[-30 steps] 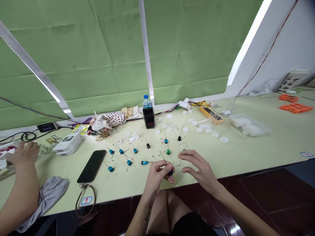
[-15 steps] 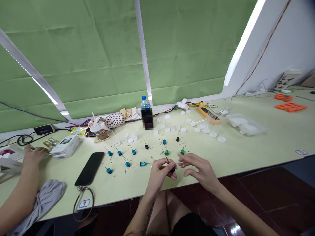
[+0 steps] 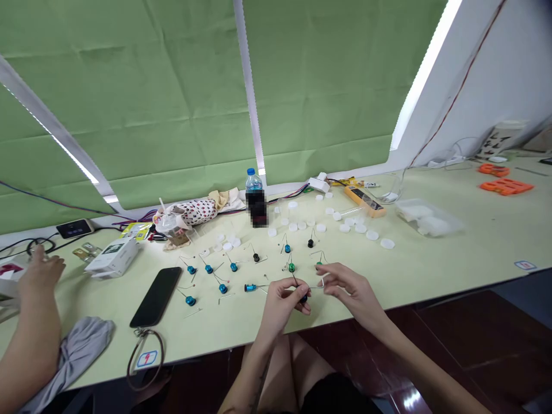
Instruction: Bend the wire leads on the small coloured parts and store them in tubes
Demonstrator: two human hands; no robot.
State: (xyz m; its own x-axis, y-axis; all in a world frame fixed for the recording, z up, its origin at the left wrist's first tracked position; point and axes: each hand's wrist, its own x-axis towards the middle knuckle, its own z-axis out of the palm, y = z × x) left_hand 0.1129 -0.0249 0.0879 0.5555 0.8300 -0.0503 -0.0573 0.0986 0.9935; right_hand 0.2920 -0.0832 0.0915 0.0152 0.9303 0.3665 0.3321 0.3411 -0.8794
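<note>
The left hand (image 3: pixel 280 305) is closed in a pinch on a small dark-blue component (image 3: pixel 303 298), thumb and fingers around its body, above the near edge of a pale green desk (image 3: pixel 431 270). The right hand (image 3: pixel 354 292) is curled, its fingertips (image 3: pixel 328 270) pinching a thin bent wire lead (image 3: pixel 321 286) that runs toward that component. Just left of the component lies a blue component (image 3: pixel 250 287) with wire legs, and more blue, green and black components (image 3: pixel 291 267) sit beyond it. Farther left of it lies a black smartphone (image 3: pixel 155 296), and farther still another person's hand (image 3: pixel 41 270) hangs by a white box (image 3: pixel 9 275). Beyond the component are white plastic caps (image 3: pixel 345 227), an orange meter (image 3: pixel 364 201) and a water bottle (image 3: pixel 254 183)
</note>
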